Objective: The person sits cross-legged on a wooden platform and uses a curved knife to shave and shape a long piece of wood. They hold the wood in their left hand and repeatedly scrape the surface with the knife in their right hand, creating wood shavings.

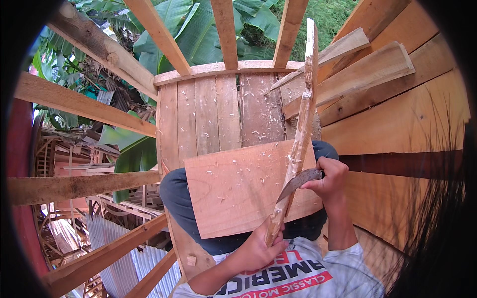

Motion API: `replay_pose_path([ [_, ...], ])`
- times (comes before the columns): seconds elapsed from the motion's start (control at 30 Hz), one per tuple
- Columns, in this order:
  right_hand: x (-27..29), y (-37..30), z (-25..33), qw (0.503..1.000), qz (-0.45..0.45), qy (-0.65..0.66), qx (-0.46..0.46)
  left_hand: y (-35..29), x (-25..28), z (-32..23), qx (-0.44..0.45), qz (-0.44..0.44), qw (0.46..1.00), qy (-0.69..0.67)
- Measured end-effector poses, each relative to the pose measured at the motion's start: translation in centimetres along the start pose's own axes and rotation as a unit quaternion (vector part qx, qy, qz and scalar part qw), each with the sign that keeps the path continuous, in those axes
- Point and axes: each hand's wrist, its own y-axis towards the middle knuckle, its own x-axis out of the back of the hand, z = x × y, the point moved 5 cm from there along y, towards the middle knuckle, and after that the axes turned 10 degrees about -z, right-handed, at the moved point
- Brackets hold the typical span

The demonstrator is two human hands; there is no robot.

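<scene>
My left hand (258, 250) is closed round the near end of a long, rough wooden stick (300, 134), close to my body. The stick slants up and away, its far end leaning past the boards at the right. In my right hand (328, 180) is a knife (299, 183) with a broad, curved, dark blade, gripped by its handle. The blade lies across the stick a little above my left hand. Under the stick, a flat wooden board (238, 186) rests across my crossed legs, with a few pale shavings on it.
Wood shavings are scattered over the plank floor (206, 114). Loose planks (365, 72) lean against the wooden wall (397, 119) on the right. Wooden railing bars (89, 186) stand along the left and far sides, with banana leaves (194, 39) and corrugated sheets (112, 248) beyond.
</scene>
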Motion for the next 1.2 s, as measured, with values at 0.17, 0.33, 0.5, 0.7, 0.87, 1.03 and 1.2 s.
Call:
replay_pose_path([
  [0.17,2.1,2.0,-6.9,0.965,-0.062,0.044,-0.250,-1.2,-0.8,0.2,0.033,0.066,0.997,0.035],
  [0.33,1.9,0.1,-3.0,0.971,0.040,0.136,-0.191,-0.8,1.4,-0.6,0.008,0.008,1.000,-0.010],
  [0.5,1.9,-1.3,3.2,0.920,0.141,0.254,-0.262,-0.2,3.4,-3.2,0.012,-0.064,0.993,-0.094],
  [0.7,0.8,-0.6,7.4,0.949,0.213,0.214,0.086,-0.6,3.1,-4.1,0.017,-0.031,0.996,-0.083],
  [0.87,0.7,2.1,3.3,0.986,0.113,0.124,-0.008,-0.9,2.9,-3.2,0.031,0.009,0.999,-0.038],
  [1.03,1.3,0.9,4.8,0.958,0.222,0.177,0.045,-0.6,2.9,-3.0,0.010,0.023,1.000,-0.006],
  [1.2,0.6,0.9,4.7,0.977,0.172,0.109,0.061,-0.3,3.6,-2.6,-0.003,-0.030,0.999,0.029],
])
